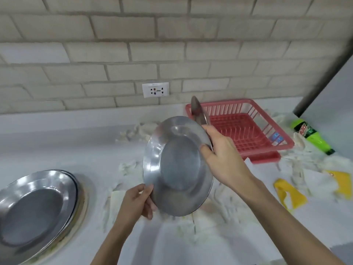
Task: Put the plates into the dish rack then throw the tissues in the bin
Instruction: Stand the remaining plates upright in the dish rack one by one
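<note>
- My left grip [137, 201] pinches the steel plate [177, 169] at its lower rim; my right grip [219, 155] clasps its upper rim;
- it tilts above the tabletop [57, 142], near the pink dish rack [248, 131]; tissues [191, 224] lie beneath

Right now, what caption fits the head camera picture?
Left hand and right hand hold a steel plate near the pink dish rack.

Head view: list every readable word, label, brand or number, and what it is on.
Nothing reads cleanly.
Bottle label: red and white lettering, too blurred.
Socket: tiny print on top edge, too small.
Blue sticker on rack: blurred.
Yellow wrapper: small mark, blurred.
</note>
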